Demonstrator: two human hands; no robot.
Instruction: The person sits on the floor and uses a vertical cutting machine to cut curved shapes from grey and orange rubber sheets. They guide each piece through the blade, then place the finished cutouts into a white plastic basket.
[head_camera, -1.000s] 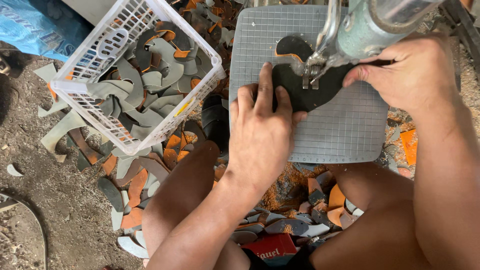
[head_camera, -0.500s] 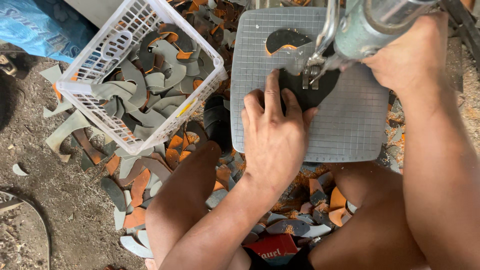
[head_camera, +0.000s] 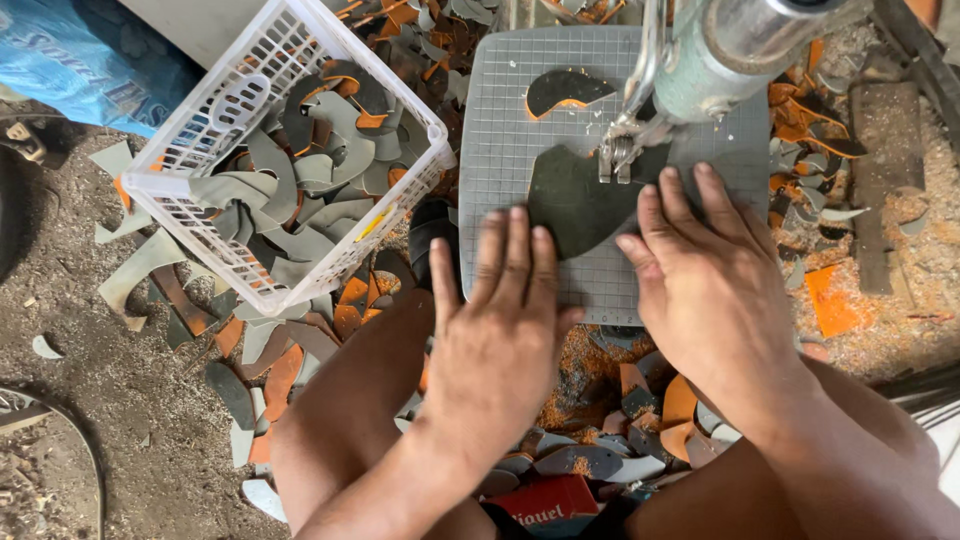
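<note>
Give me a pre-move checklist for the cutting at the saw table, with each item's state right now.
1. Dark sheet piece lies flat on the gridded table: ok.
2. Left hand presses the piece's near edge, fingers flat: ok.
3. Right hand fingertips clear of the blade guide: not ok, they lie close beside it.
4. Cut-off scrap lies apart from the piece, behind the blade: ok.
5. Blade running or stopped: cannot tell.
6. White basket of offcuts stands clear of the table: ok.

grid cutting plate (head_camera: 500, 150) | on it: dark sole blank (head_camera: 580, 205), cut-off piece (head_camera: 560, 90), both hands flat
</note>
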